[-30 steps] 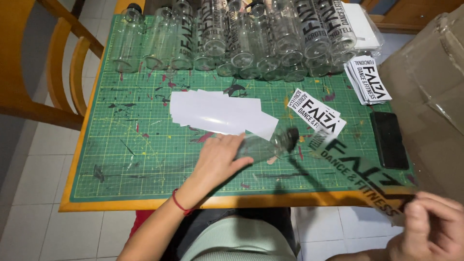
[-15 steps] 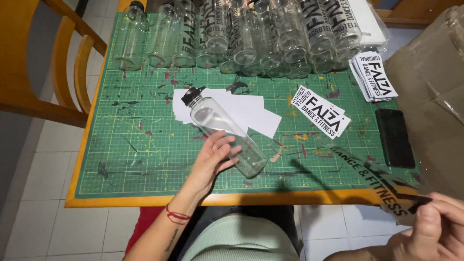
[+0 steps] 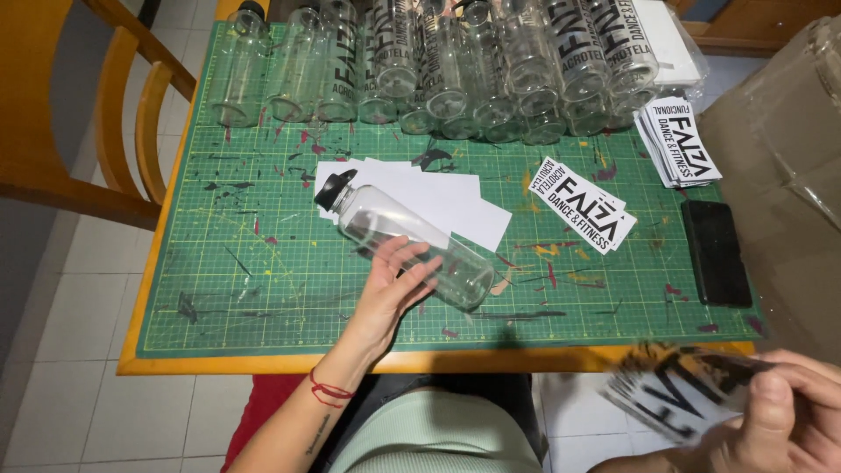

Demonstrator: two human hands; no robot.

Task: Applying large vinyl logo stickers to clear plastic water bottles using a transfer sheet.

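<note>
- Many clear bottles lying in a row [image 3: 455, 79] at the far edge of the worktop [image 3: 263, 359]; most with black lettered stickers already on, a few at the far left still plain.
- One plain clear bottle [image 3: 412, 247] with a black cap lying on its side in the middle of the green cutting mat [image 3: 245, 263]; no sticker on it yet.
- Looks like a job well along: lots of bottles done, this one and a few more left, as far as seen.
- Left hand [image 3: 394, 285] resting on the plain bottle; fingers spread loose over its side, palm under its near edge. Grip wide and soft, touching and steadying, not clenched around it.
- Right hand [image 3: 780, 420] low at the near right, off the worktop; fingers pinched tight on a white sticker with black letters [image 3: 674, 394]. Sticker blurred, so edges hard to tell.
- White backing sheets [image 3: 438, 197] lying flat under and behind the plain bottle.
- More stickers waiting: a small pile [image 3: 587, 203] just right of the sheets, a thicker stack [image 3: 679, 144] near the far right.
- Black phone [image 3: 716, 252] lying flat by the right edge of the mat.
- Brown cardboard box [image 3: 780, 175] to the right, wooden chair [image 3: 114, 140] to the left.
</note>
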